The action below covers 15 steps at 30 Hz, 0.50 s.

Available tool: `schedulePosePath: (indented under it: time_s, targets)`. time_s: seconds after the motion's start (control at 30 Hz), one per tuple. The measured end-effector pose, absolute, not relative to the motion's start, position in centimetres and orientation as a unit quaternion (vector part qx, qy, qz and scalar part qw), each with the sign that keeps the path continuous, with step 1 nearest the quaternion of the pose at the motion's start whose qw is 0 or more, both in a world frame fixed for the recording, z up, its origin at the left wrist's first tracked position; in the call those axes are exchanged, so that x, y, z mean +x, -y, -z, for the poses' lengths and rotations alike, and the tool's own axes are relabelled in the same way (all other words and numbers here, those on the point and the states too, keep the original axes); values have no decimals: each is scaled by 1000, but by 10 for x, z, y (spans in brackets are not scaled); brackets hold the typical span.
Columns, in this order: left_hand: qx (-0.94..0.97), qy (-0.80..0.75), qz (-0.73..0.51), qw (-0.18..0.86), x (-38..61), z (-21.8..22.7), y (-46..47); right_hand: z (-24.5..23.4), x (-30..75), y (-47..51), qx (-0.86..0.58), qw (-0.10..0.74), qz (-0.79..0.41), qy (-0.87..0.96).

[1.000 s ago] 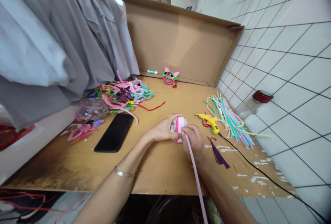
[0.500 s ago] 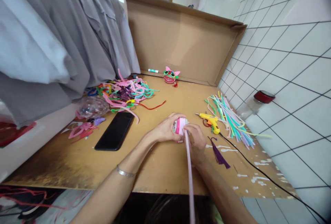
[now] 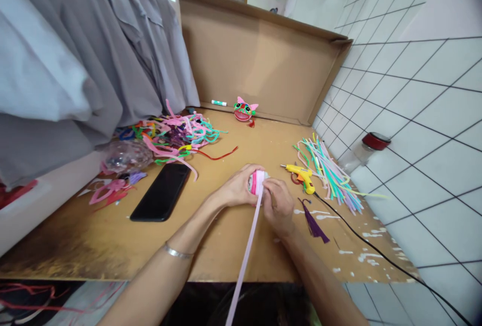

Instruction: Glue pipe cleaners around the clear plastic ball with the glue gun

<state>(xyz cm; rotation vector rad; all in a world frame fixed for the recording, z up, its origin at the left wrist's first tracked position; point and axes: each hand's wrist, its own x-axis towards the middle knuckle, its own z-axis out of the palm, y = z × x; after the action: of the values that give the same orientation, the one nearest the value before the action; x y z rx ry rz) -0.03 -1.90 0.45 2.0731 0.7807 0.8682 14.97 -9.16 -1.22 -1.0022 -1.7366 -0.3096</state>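
Note:
Wrapped around a small rounded craft piece (image 3: 253,183) with pink and pale lilac bands, my left hand (image 3: 236,186) holds it just above the table. A long lilac pipe cleaner (image 3: 245,255) runs from the piece down toward me, past the table's front edge. My right hand (image 3: 279,206) is closed at the piece's right side, its bent fingertips pressed on the pipe cleaner where it leaves the piece. Part of the piece is hidden by my fingers. To the right lies a yellow hot glue gun (image 3: 302,176), with a purple tassel (image 3: 314,224) nearer me.
Loose pipe cleaners lie in a bundle (image 3: 331,170) at right and a tangled heap (image 3: 181,132) at left. A black phone (image 3: 161,193) rests left of my hands. A lion-head craft (image 3: 244,110) and glue stick (image 3: 219,103) sit by the cardboard wall (image 3: 256,55). The glue gun's cord (image 3: 372,240) crosses the right side.
The free end of the lilac pipe cleaner has swung to the left. My right fingers have shifted slightly at the piece's edge. The whole view has moved a little.

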Motion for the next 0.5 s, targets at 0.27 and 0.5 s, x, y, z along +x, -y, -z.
schedulePosePath:
  time_s: [0.27, 0.5]
  targets:
    - [804, -326, -328, 373, 0, -10, 23, 17, 158, 84, -531, 542, 86, 646]
    - [833, -280, -322, 353, 0, -11, 25, 18, 162, 81, -554, 551, -72, 619]
